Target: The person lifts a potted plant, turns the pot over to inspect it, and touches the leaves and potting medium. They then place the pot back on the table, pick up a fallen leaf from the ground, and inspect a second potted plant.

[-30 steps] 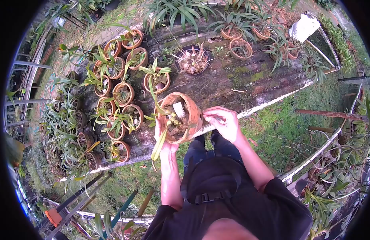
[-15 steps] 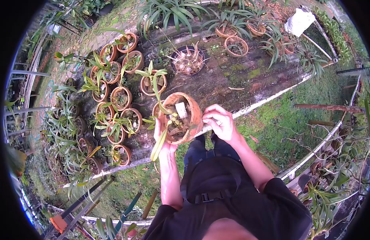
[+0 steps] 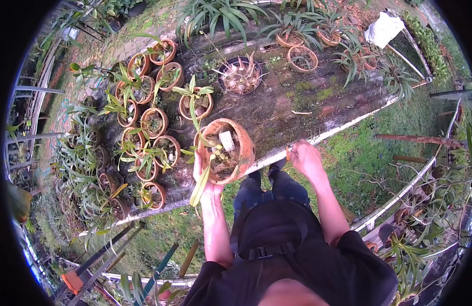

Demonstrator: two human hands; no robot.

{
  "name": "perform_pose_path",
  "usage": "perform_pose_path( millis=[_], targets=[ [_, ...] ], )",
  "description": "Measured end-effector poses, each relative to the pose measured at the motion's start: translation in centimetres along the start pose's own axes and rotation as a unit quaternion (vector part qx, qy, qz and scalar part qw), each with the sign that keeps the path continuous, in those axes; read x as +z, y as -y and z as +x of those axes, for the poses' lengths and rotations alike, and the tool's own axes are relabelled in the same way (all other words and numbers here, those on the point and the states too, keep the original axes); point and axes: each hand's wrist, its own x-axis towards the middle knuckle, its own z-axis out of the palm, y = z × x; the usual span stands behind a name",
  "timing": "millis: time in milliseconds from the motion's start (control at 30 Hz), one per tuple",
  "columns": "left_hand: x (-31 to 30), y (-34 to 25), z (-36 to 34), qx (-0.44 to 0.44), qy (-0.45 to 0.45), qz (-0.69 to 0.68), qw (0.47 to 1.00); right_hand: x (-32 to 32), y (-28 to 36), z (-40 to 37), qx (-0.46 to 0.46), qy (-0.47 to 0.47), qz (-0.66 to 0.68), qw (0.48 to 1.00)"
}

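Note:
My left hand (image 3: 207, 183) grips a clay pot (image 3: 245, 152) from its left side and below, holding it up in front of me; part of the hand is hidden behind it. Inside the pot sit an orchid-like plant (image 3: 199, 187) with long green leaves and plump yellow-green bulbs, and a white tag (image 3: 226, 141). To the right of the pot and apart from it, my right hand (image 3: 306, 159) is closed in a pinch. A small orange-brown piece (image 3: 288, 153), too small to name, shows at its fingertips.
Several clay pots with plants (image 3: 154, 124) stand on the dark bench at left. A black pot (image 3: 240, 75) with bulbs stands behind, near another clay pot (image 3: 302, 59). The bench's pale edge (image 3: 343, 128) runs in front of me. A white bag (image 3: 384, 29) lies at far right.
My right hand has left the pot's right rim and moved right and slightly down, now with the orange-brown piece showing at its fingers. The pot in my left hand has shifted slightly left.

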Motion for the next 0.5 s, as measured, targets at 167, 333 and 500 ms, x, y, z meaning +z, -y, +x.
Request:
perform_pose_path(
  millis=[167,333,500],
  targets=[
    [-1.0,-0.2,-0.6,0.074,-0.034,0.117,0.99,-0.8,2.9,1.5,0.015,0.101,0.381,0.919],
    [-2.6,-0.5,-2.2,0.026,-0.085,0.127,0.988,0.2,7.6,2.7,-0.109,0.145,0.544,0.819],
    [-5.9,-1.4,-2.8,0.08,-0.074,0.176,0.978,0.4,10.1,4.2,-0.095,0.255,0.522,0.808]
  ],
)
